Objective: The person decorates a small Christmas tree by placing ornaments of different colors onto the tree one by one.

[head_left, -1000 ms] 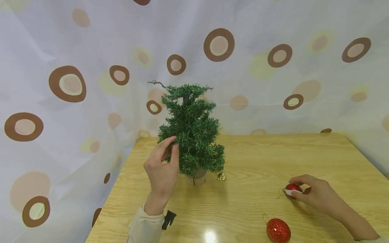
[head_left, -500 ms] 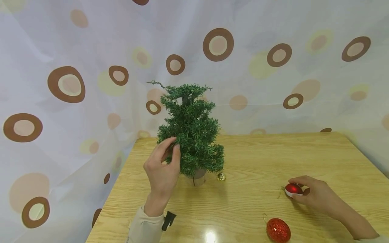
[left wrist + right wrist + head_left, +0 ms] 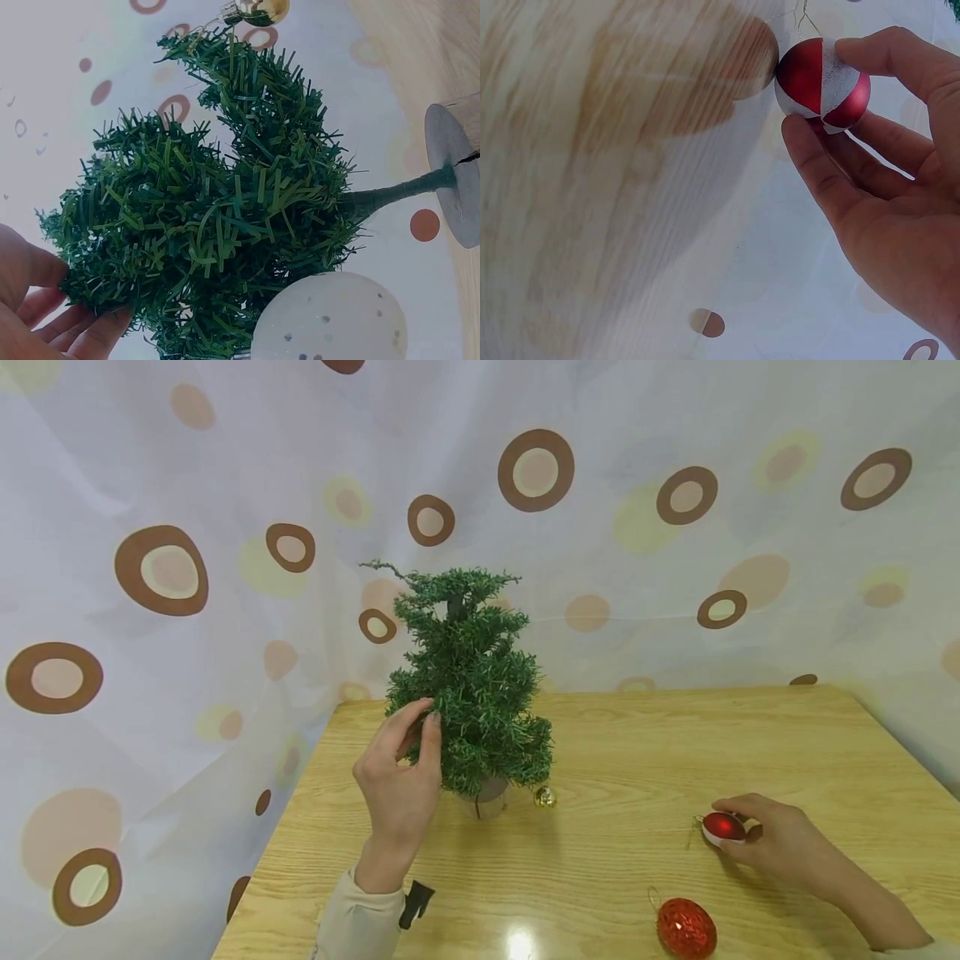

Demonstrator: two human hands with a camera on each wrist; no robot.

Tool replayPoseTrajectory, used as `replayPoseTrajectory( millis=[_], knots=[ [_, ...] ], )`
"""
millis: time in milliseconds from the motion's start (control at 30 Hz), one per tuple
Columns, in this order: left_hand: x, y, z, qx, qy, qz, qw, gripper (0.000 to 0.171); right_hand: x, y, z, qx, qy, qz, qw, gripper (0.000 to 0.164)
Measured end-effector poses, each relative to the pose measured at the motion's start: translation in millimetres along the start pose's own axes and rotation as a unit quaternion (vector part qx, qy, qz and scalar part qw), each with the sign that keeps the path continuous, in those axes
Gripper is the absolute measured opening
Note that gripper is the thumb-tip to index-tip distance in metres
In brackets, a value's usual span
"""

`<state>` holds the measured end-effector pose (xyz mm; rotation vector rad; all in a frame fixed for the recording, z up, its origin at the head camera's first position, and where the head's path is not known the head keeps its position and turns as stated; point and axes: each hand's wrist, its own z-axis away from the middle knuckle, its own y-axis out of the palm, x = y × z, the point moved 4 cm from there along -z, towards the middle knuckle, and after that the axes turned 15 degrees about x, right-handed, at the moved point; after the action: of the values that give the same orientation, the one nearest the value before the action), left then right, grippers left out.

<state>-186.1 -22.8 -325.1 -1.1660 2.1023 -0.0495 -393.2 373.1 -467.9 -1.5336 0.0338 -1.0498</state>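
A small artificial Christmas tree (image 3: 472,685) stands upright on the table on a round base (image 3: 483,802). At its left side my left hand (image 3: 401,785) pinches a branch between thumb and fingers; the foliage partly covers the fingertips in the left wrist view. My right hand (image 3: 776,839) holds a red and white Christmas bauble (image 3: 723,828) between thumb and fingers, low over the table. The bauble's gold string loop (image 3: 805,21) hangs free. A white speckled bauble (image 3: 330,322) and a gold bauble (image 3: 262,9) are by the branches in the left wrist view.
A glittery red bauble (image 3: 686,928) lies near the table's front edge. A black clip-like piece (image 3: 416,904) is beside the left sleeve (image 3: 360,918). A patterned curtain (image 3: 637,568) rises behind the wooden table (image 3: 622,860).
The right hand has turned the red and white bauble slightly, so that more of its red side faces up. The left hand stays at the branch.
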Motion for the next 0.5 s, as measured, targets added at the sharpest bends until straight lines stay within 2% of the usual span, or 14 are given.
replayPoseTrajectory(
  millis=[200, 500],
  knots=[
    [-0.7, 0.5, -0.3, -0.002, 0.010, -0.006, 0.9999, 0.020, 0.5, -1.7, 0.2, -0.008, -0.005, 0.004, 1.000, 0.049],
    [1.2, -1.9, -2.0, -0.003, 0.011, 0.004, 0.9999, 0.018, 6.0, -6.5, 1.5, -0.033, -0.036, -0.008, 0.999, 0.049]
  ],
)
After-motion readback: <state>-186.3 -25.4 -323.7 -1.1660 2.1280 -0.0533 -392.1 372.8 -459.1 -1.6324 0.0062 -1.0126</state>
